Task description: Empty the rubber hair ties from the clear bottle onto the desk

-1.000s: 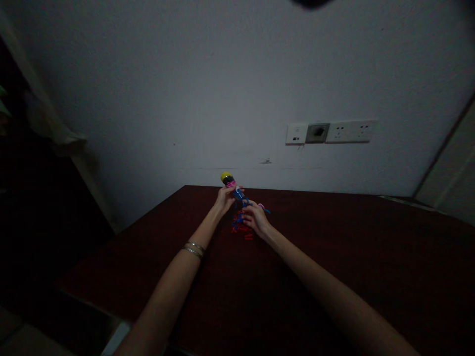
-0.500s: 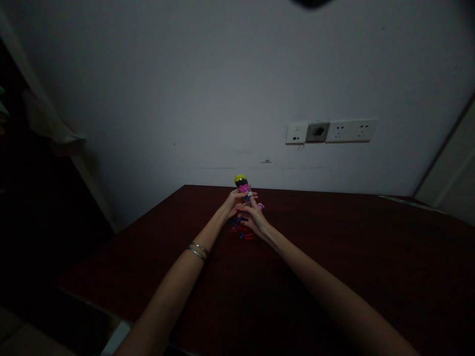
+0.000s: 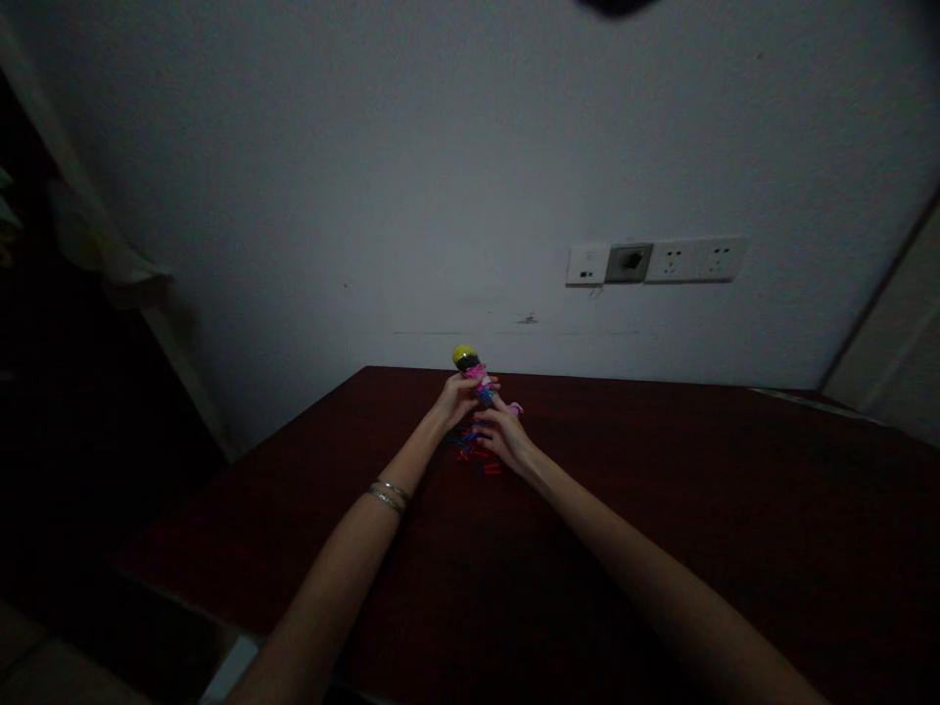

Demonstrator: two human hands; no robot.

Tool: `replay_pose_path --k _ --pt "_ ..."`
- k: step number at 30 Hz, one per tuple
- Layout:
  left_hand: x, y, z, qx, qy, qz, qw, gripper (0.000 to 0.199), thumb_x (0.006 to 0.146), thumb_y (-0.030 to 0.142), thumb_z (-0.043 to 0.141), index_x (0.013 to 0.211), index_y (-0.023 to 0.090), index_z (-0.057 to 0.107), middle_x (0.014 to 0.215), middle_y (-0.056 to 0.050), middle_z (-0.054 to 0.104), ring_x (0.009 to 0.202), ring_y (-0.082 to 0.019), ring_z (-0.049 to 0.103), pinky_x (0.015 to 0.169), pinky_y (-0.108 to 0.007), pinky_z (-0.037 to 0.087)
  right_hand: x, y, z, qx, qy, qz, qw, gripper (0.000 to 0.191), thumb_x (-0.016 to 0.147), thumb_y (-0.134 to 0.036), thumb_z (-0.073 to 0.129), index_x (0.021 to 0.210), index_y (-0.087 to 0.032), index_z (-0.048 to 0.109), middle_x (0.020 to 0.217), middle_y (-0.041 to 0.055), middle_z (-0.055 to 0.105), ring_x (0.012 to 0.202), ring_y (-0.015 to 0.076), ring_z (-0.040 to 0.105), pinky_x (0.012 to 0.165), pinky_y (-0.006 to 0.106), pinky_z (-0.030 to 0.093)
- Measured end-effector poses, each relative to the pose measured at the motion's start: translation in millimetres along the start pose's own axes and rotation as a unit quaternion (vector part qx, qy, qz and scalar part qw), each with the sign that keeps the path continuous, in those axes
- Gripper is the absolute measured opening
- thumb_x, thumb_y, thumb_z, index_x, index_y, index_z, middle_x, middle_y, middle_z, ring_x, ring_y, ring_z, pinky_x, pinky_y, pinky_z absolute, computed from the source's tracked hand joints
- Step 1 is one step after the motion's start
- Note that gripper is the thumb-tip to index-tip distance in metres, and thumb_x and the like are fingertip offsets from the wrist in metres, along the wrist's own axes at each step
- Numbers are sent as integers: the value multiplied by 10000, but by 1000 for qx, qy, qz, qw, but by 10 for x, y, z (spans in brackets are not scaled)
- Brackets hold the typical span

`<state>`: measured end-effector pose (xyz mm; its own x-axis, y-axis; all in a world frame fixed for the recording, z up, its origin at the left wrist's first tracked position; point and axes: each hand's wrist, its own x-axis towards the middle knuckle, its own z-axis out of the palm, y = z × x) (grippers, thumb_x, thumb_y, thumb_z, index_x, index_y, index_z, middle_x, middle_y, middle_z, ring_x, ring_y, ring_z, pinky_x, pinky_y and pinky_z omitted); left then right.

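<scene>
A slim tube-like toy (image 3: 485, 394) with a round yellow-and-black top, a pink collar and a clear, bluish lower part tilts up and to the left above the table. My left hand (image 3: 456, 399) is wrapped round it just below the top. At its lower end is my right hand (image 3: 506, 436), thumb along the tube and the other fingers curled loosely beneath. Small red and blue pieces (image 3: 470, 450) lie scattered under the hands, too small to name. A little pink object (image 3: 515, 408) shows just beyond my right hand, partly hidden.
The dark reddish table (image 3: 661, 490) meets a pale wall (image 3: 441, 196) at its far edge. Wall sockets (image 3: 657, 261) sit above it on the right. A whitish cloth or bag (image 3: 110, 245) hangs at the left, beside a dark area.
The toy's yellow top has tipped slightly to the left, and my left hand has shifted a little that way with it. My right hand has stayed almost in place.
</scene>
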<state>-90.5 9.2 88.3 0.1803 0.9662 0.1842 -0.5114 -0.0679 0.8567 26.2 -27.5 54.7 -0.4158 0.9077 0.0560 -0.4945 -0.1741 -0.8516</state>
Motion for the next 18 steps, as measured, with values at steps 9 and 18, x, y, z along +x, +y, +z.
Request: replay_pose_path --k 9,18 --pt "30 92 -55 -6 73 34 997 278 686 114 590 962 107 557 816 -101 661 743 -195 640 679 -306 493 -3 20 1 -21 62 -1 998 402 584 -165 558 973 -252 506 638 -68 536 465 71 524 450 188 402" --pt "25 116 -96 0 68 15 998 344 671 95 602 1009 121 542 830 -97 653 738 -188 641 630 -277 490 -31 61 25 -40 26 6 999 624 596 -171 568 1192 -316 454 681 -56 582 473 73 526 434 184 387"
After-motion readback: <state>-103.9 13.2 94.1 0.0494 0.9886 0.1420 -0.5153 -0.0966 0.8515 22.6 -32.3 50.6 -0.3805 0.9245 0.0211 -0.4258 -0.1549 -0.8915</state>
